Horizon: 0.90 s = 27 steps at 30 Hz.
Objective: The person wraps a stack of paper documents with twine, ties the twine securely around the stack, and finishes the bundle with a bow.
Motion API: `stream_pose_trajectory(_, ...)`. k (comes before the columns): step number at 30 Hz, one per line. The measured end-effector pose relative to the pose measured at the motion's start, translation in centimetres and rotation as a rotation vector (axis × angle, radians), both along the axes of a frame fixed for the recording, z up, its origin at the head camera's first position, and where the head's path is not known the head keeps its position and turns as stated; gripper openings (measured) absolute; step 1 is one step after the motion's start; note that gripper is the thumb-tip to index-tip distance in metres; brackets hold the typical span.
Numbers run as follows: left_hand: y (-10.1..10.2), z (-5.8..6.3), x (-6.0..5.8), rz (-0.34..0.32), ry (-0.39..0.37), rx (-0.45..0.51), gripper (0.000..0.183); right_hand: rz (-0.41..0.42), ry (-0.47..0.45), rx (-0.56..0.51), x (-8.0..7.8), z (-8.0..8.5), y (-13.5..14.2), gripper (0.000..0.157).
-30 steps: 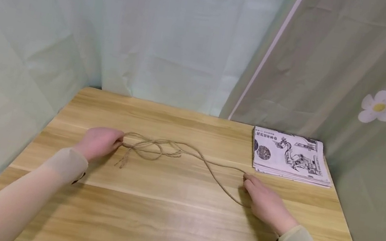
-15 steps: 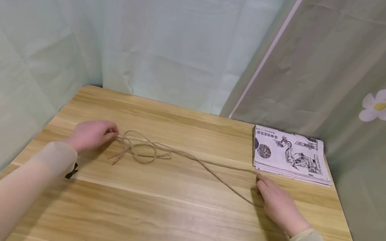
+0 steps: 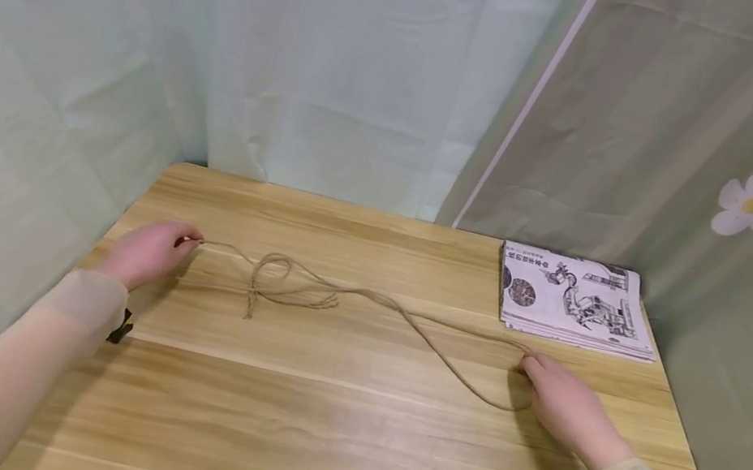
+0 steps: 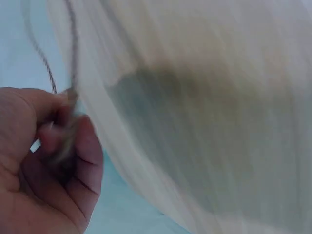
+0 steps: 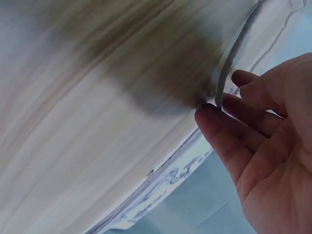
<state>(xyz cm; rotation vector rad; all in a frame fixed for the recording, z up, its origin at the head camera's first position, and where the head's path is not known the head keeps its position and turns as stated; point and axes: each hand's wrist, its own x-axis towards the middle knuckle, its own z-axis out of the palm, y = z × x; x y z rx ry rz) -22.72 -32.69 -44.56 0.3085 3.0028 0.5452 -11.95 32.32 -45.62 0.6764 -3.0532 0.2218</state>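
A thin brown jute twine (image 3: 370, 293) stretches across the wooden table (image 3: 329, 441) in the head view. Its left part has a bow-like knot with a small loop and frayed ends. At the far left, my left hand (image 3: 150, 253) pinches one strand; the left wrist view shows the twine (image 4: 74, 44) running up from between curled fingers. On the right, my right hand (image 3: 574, 406) holds the large loop low over the table. In the right wrist view the twine (image 5: 235, 51) passes into bent fingers, the thumb a little apart from them.
Folded newspapers (image 3: 580, 304) lie stacked at the table's back right corner, just beyond my right hand. Pale curtains (image 3: 356, 84) hang behind the table and along both sides, the right one (image 3: 706, 115) printed with white flowers.
My left hand has moved left and slightly back, drawing a strand out from the knot, and the loops there have shrunk. My right hand has shifted right with the twine's large loop.
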Motion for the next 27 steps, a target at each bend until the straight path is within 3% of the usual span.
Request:
stream_pose_trajectory(4,-1.3,-0.6,0.1,0.076,-0.009,0.002,0.038,-0.001,0.018,-0.012,0.4,0.3,1.1,0.031)
stream_pose_trajectory(7,-2.3,-0.8,0.1,0.114,-0.018,-0.022,0.040,-0.008,0.039,-0.008,0.6,0.4,2.3,0.026)
stream_pose_trajectory(14,-3.8,-1.4,0.0,0.104,-0.008,-0.076,0.034,-0.064,0.066,0.042,1.2,0.4,4.7,0.017)
stream_pose_trajectory(18,-3.3,-1.1,0.2,0.041,-0.049,-0.175,0.033,-0.070,0.040,0.055,1.4,0.5,4.9,0.013)
stream_pose_trajectory(21,-1.5,-0.3,0.5,-0.022,-0.024,-0.229,0.041,-0.067,0.011,0.047,1.3,1.0,4.1,0.019)
stream_pose_trajectory(24,1.5,0.7,1.1,-0.112,0.015,-0.174,0.048,-0.027,0.026,0.009,0.7,1.6,2.6,0.022)
stream_pose_trajectory(27,4.9,1.4,2.2,-0.247,-0.057,-0.053,0.039,0.046,0.078,-0.023,-0.5,2.0,0.5,0.018)
